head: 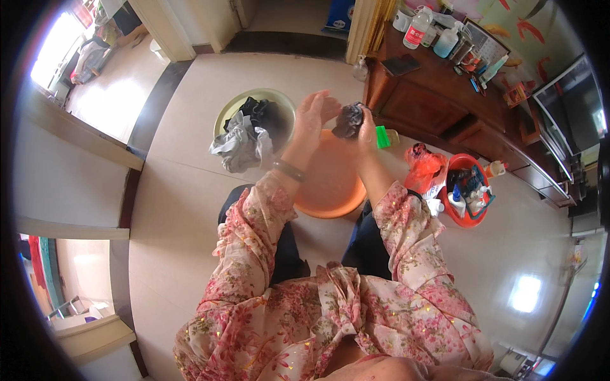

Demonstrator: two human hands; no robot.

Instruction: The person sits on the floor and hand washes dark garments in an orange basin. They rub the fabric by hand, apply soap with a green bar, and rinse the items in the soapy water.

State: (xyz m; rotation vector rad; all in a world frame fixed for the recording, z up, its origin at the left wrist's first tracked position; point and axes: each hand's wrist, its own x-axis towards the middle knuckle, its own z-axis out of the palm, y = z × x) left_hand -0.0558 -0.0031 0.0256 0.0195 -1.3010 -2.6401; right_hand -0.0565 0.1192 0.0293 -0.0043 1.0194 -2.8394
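Note:
My right hand (366, 126) grips a bunched dark grey cloth (349, 122) above the far right part of an orange plastic basin (329, 209). Cloudy water lies in that basin, which stands on the floor between my knees. Beside the cloth, my left hand (315, 110) is raised with fingers apart and nothing in it. A bracelet (288, 170) circles my left wrist. To the left stands a pale green basin (281, 97) with black cloth (257, 110) in it; a light grey cloth (241, 143) hangs over its near rim. A bright green brush or block (382, 137) lies right of the orange basin.
At the right, a red basin (460, 221) holds several bottles, beside a red plastic bag (421, 164). A dark wooden cabinet (419, 102) runs along the right wall, bearing bottles and a phone-like dark slab (400, 65). A clear pump bottle (360, 70) stands by its corner.

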